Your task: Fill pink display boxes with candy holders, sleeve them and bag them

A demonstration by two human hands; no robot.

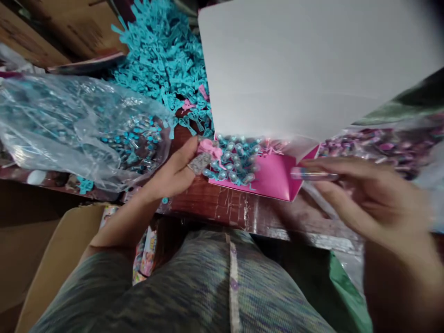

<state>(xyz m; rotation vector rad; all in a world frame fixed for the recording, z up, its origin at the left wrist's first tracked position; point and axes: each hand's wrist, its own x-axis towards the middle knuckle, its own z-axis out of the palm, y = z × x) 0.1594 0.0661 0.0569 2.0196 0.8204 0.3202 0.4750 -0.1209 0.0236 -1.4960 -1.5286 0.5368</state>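
Note:
My left hand [175, 171] is at the left end of an open pink box [274, 173], its fingers closed on a pink bow-shaped piece [210, 149]. A mottled grey patch [199, 163] covers the thumb tip; I cannot tell what it is. Inside the box, clear tubes with light-blue tops [234, 159] stand packed at the left, and pink pieces [272, 145] lie behind. The box's white lid [294, 69] is raised at the back. Over the box's right end, my right hand [378, 199], blurred, pinches a small clear tube [312, 174] with a pinkish end.
Blue bow-shaped pieces [166, 60] are heaped at the back left. A clear bag [79, 125] of blue-capped tubes lies at the left, and pink-purple pieces [374, 148] in plastic at the right. Cardboard boxes [83, 27] stand behind; the brown table's [197, 199] front edge is near my body.

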